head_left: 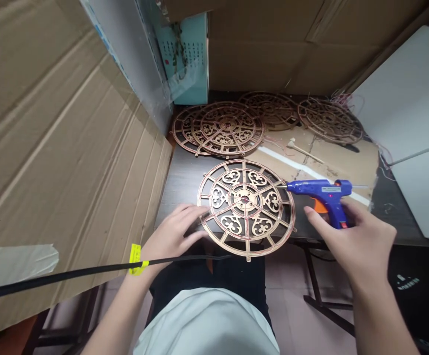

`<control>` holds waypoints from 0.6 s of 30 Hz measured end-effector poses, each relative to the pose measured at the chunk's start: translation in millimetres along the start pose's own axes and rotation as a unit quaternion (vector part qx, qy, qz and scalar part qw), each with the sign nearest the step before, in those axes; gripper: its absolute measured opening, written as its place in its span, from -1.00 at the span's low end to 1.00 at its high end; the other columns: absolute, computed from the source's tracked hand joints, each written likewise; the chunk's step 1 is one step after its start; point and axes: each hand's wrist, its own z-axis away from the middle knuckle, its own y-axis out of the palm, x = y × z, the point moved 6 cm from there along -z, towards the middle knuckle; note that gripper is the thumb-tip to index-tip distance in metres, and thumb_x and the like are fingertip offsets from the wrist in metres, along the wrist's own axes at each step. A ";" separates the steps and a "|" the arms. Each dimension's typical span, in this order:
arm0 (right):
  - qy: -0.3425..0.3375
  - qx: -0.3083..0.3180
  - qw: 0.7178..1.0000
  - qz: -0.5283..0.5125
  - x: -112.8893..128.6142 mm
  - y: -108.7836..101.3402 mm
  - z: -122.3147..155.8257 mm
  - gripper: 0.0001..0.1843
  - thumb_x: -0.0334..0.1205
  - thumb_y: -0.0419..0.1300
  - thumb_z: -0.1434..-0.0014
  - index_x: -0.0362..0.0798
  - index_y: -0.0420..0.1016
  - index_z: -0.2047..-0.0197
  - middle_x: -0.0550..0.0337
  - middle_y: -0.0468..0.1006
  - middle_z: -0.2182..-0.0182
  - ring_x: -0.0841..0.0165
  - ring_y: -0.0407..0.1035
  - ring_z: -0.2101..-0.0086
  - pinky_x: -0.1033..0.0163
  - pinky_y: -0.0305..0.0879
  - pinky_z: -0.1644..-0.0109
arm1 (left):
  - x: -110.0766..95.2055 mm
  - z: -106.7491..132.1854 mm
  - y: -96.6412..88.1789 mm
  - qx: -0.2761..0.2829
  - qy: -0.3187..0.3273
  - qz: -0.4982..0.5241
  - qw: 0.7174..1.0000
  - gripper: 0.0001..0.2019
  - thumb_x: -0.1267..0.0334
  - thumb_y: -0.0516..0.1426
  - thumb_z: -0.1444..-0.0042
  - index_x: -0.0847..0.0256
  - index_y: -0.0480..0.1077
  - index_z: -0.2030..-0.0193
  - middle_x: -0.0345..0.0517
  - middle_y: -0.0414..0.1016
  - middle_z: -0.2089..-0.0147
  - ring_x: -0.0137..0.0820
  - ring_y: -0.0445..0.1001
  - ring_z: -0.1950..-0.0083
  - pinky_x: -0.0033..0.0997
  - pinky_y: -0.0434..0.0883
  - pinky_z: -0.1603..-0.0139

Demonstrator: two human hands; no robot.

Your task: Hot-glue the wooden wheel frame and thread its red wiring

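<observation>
Right hand [362, 241] grip wrapped on glue gun [320, 190], nozzle at the disc [246, 203] rim. Left hand [173, 234] flat and open, pinning disc's left edge on bench [181, 177]. Risks: disc overhangs the bench edge and could tip; hot glue near fingers; cable [89, 271] could snag the left wrist.

Glue gun [323, 193]: bright blue body, orange trigger, pale label strip on the barrel. Fretwork wheel [246, 206]: coppery brown with pinkish-red edging, spokes and heart-like scrollwork cut through. Stacked wheels [222, 129] behind: same copper tone and pattern. Cable [89, 271]: black, with yellow tag [136, 258]. Cardboard wall [52, 138]: plain tan, ribbed. Tabletop [181, 177]: dark grey.
</observation>
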 end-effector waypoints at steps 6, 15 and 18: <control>0.027 0.011 1.000 -0.006 -15.3 -3.7 11.8 -0.56 0.16 0.40 0.02 -0.07 0.56 0.34 0.31 0.36 0.60 0.43 0.19 0.56 0.26 0.15 0.38 | -37.0 19.3 7.4 -0.081 0.062 -0.123 0.987 -0.67 0.16 0.27 -0.25 0.24 0.41 -0.07 -0.01 0.54 0.15 -0.20 0.43 0.01 -0.14 0.40 -0.09; 0.004 0.012 1.000 -0.008 -5.9 1.9 22.7 -0.56 0.13 0.42 0.03 -0.07 0.56 0.30 0.32 0.40 0.60 0.43 0.25 0.57 0.28 0.23 0.37 | -57.0 -0.4 49.8 -0.184 -0.005 -0.087 0.979 -0.68 0.09 0.30 -0.22 0.24 0.43 0.03 -0.06 0.52 0.25 -0.25 0.43 0.17 -0.20 0.35 0.10; -0.014 0.019 1.000 -0.010 -1.5 6.1 26.9 -0.58 0.11 0.41 0.01 -0.08 0.54 0.30 0.30 0.43 0.60 0.42 0.27 0.58 0.28 0.25 0.38 | -59.0 -9.4 55.9 -0.130 0.040 -0.042 0.990 -0.65 0.10 0.30 -0.22 0.22 0.42 -0.04 -0.01 0.52 0.14 -0.25 0.44 0.09 -0.20 0.39 0.04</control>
